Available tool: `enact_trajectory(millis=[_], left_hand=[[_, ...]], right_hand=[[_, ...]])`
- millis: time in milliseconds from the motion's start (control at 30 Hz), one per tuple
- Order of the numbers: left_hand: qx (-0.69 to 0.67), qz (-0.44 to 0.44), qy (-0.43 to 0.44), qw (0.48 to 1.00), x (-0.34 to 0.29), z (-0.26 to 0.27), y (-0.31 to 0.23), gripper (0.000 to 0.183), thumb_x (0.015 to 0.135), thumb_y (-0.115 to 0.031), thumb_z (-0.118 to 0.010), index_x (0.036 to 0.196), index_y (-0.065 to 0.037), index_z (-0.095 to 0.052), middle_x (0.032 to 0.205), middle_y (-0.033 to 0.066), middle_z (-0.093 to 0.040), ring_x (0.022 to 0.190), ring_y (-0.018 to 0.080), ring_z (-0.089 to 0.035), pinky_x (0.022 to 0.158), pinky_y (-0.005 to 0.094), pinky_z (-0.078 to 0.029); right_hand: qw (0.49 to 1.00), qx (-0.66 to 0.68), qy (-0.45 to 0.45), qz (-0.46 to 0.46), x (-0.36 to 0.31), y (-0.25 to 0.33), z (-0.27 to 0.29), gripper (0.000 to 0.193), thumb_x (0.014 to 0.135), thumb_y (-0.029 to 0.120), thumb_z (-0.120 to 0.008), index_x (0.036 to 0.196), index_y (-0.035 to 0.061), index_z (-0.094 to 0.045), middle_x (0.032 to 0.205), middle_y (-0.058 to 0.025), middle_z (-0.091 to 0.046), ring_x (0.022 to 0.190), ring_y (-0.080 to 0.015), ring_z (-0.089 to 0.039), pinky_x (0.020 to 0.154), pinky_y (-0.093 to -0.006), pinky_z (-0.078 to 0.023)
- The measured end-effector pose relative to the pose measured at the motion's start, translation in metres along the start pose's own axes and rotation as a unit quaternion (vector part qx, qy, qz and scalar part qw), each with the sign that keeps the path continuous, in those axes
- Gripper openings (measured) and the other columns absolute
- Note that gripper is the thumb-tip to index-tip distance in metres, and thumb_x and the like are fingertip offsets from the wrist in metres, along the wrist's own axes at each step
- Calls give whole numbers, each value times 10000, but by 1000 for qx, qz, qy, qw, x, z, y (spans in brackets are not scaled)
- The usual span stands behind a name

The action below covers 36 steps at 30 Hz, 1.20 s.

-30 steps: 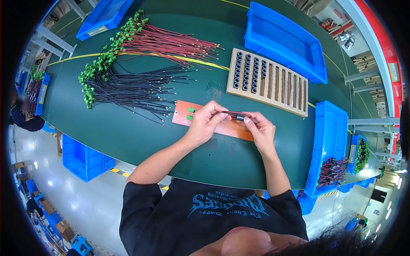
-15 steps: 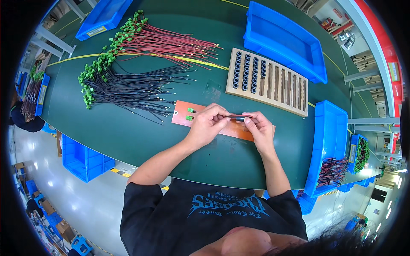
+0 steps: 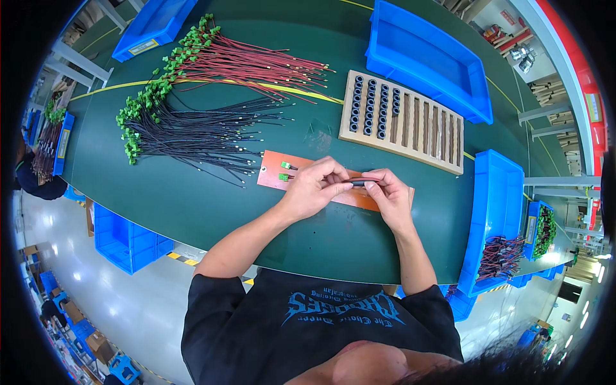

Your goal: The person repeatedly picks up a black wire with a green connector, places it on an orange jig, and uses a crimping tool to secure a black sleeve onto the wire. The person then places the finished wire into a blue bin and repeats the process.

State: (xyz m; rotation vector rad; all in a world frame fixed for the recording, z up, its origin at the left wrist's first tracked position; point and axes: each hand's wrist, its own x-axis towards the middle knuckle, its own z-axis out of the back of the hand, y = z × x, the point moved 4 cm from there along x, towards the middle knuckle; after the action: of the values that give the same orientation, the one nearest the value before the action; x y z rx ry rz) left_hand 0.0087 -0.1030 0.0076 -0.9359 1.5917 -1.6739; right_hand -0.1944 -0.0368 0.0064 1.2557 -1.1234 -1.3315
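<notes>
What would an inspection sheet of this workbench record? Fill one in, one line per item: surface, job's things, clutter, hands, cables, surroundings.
Surface: green table, yellow line across it.
Job's things: small dark tube held over an orange board that carries two green connectors.
Clutter: nothing seen.
Hands: left hand and right hand both pinch the tube.
Cables: red wires and black wires fanned out, with green plugs at their far ends.
Surroundings: wooden rack partly filled with black rings; blue bins; grey floor.
</notes>
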Motion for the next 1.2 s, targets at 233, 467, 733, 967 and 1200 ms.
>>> enact_trajectory(millis=[233,467,733,967,1200], left_hand=[[-84,22,-20,996,-1,3,3,87,949,13,-756,984,16,-677,963,59,-680,898,109,-676,812,266,-582],[86,18,0,996,4,8,-2,97,931,13,-768,938,-1,-673,938,47,-680,855,83,-656,768,249,-551],[-18,22,74,997,5,10,8,148,886,40,-796,879,-18,-661,989,79,-701,892,116,-670,794,276,-548],[-95,16,97,991,9,3,1,210,917,82,-747,891,-10,-559,1060,124,-715,1030,149,-702,883,316,-589],[-169,90,104,976,8,8,14,216,967,83,-704,913,-15,-520,1133,156,-722,1094,163,-697,922,299,-589]], right_hand=[[1000,-5,4,16,1,-2,0,157,1047,41,-661,1194,-14,-661,1163,-75,-724,1088,-125,-670,977,-283,-528],[999,-31,5,30,0,-5,1,158,1016,33,-703,1165,-10,-672,1121,-56,-694,1060,-124,-666,957,-287,-528],[997,-22,-4,68,0,-11,-6,197,986,44,-748,1169,9,-686,1125,-68,-699,1025,-131,-676,910,-286,-547],[995,-9,14,97,-1,-7,-12,174,1012,31,-706,1178,-11,-678,1133,-97,-729,1034,-147,-704,940,-289,-559],[997,43,46,52,0,4,-9,182,1067,12,-605,1235,-34,-654,1141,-120,-750,1021,-148,-723,943,-298,-570]])
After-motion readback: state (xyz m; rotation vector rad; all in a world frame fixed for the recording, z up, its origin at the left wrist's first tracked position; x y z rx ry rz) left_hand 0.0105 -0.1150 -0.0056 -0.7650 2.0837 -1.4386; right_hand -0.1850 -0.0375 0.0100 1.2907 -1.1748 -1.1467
